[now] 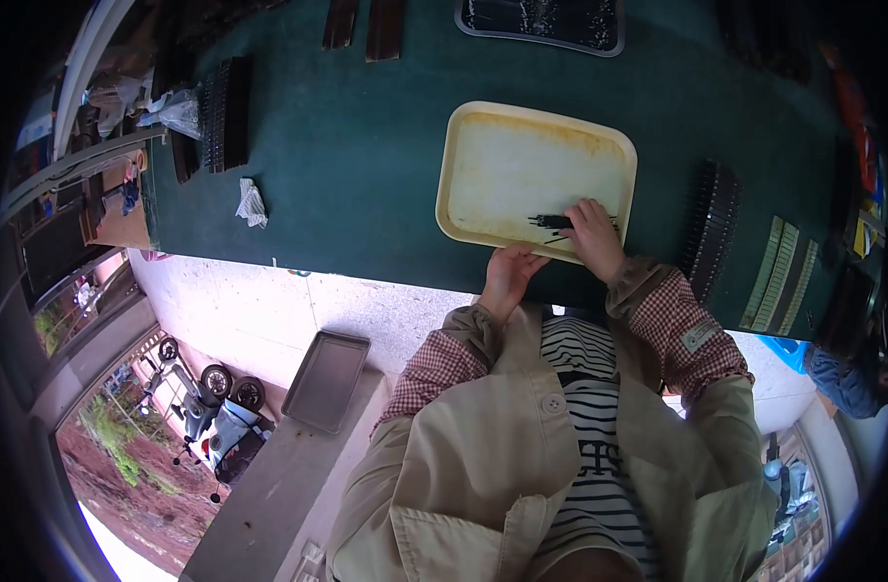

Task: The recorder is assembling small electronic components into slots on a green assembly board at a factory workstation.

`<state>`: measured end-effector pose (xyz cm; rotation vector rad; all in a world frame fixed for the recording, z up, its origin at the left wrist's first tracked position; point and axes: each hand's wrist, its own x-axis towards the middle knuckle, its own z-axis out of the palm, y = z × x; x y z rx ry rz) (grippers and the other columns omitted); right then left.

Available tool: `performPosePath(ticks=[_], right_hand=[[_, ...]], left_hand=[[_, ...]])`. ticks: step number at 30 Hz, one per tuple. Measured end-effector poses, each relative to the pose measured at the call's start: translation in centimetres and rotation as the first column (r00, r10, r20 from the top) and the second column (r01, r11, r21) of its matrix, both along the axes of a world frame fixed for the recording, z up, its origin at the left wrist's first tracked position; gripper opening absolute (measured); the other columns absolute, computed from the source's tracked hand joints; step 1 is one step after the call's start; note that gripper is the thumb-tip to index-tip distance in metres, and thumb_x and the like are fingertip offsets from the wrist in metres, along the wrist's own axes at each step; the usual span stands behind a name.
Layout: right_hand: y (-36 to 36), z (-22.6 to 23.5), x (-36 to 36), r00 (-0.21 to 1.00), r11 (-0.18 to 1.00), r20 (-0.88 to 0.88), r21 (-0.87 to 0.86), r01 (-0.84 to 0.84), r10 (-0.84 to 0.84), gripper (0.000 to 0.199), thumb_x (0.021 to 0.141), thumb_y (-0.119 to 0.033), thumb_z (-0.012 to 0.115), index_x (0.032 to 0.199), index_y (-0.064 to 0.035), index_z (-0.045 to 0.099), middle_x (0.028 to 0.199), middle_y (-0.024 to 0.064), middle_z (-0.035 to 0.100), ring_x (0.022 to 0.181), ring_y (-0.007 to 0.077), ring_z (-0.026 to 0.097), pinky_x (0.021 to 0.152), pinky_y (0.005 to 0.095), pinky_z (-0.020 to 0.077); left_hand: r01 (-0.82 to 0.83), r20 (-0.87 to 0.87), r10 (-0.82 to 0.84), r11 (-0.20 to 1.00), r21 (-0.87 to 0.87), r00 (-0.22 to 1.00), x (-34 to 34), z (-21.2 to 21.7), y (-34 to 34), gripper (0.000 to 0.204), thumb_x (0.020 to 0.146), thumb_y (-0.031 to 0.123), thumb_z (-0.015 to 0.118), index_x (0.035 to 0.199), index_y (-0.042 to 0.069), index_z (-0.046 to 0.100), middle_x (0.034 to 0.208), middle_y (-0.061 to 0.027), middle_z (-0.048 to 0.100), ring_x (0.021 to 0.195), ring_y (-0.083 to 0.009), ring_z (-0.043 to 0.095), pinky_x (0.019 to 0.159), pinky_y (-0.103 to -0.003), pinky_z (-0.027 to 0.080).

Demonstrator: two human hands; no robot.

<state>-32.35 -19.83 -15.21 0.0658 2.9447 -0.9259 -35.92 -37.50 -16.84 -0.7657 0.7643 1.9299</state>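
Note:
A cream tray [522,155] with brownish stains stands on the green table in front of me. In its near right part lies a small bunch of thin black stick-like parts [551,222], with a loose one beside it. My right hand [592,239] reaches over the near rim, its fingers closed down on the bunch and partly covering it. At the near rim is my left hand [509,279], fingers curled together; whether something small is between them is hidden.
Black ridged strips [713,228] and pale green strips [779,276] lie to the right. Farther back sits a dark tray [541,24] with small white bits. A crumpled striped cloth [251,203] and a black ridged block [227,114] are at left. Below, an empty grey tray [328,380] rests on a ledge.

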Motion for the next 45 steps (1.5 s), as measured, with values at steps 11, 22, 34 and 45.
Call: performPosePath(ticks=[11, 22, 34, 45], right_hand=[[0.8, 0.6, -0.2, 0.990, 0.990, 0.058, -0.052, -0.129, 0.132, 0.027, 0.067, -0.009, 0.064, 0.088, -0.0007, 0.048, 0.089, 0.0129, 0.047, 0.090, 0.0280, 0.046, 0.079, 0.0371, 0.0374], [-0.4, 0.8, -0.1, 0.988, 0.989, 0.071, 0.036, -0.141, 0.139, 0.023, 0.070, -0.003, 0.059, 0.089, 0.0001, 0.046, 0.092, 0.0153, 0.047, 0.089, 0.0312, 0.046, 0.077, 0.0367, 0.0392], [5.7, 1.4, -5.8, 0.882, 0.271, 0.458, -0.840, 0.470, -0.108, 0.014, 0.088, -0.008, 0.049, 0.099, 0.0000, 0.049, 0.081, 0.0032, 0.051, 0.075, 0.0110, 0.049, 0.069, 0.0279, 0.0421], [13.5, -1.8, -9.1, 0.527, 0.281, -0.145, -0.941, 0.187, -0.837, 0.012, 0.089, -0.005, 0.047, 0.099, 0.0000, 0.051, 0.090, 0.0056, 0.053, 0.076, 0.0132, 0.052, 0.077, 0.0266, 0.0448]], left_hand=[[0.035, -0.052, -0.039, 0.996, -0.079, 0.998, -1.4, 0.7, 0.5, 0.025, 0.080, 0.003, 0.043, 0.103, -0.007, 0.047, 0.100, -0.0161, 0.056, 0.093, -0.0302, 0.057, 0.085, -0.041, 0.046], [-0.001, -0.028, -0.002, 0.992, -0.124, 1.000, -1.6, 0.1, 0.5, 0.024, 0.081, 0.003, 0.043, 0.102, -0.007, 0.048, 0.100, -0.0163, 0.056, 0.093, -0.0305, 0.057, 0.085, -0.041, 0.047], [0.055, -0.065, -0.061, 0.993, -0.102, 0.996, -2.4, 1.2, 0.4, 0.025, 0.083, 0.005, 0.042, 0.105, -0.006, 0.047, 0.102, -0.0170, 0.057, 0.093, -0.0288, 0.058, 0.084, -0.039, 0.048], [0.090, -0.179, -0.117, 0.985, -0.148, 0.977, -3.1, 1.1, -4.9, 0.025, 0.084, 0.005, 0.042, 0.106, -0.004, 0.047, 0.101, -0.0166, 0.058, 0.091, -0.0264, 0.059, 0.082, -0.037, 0.048]])
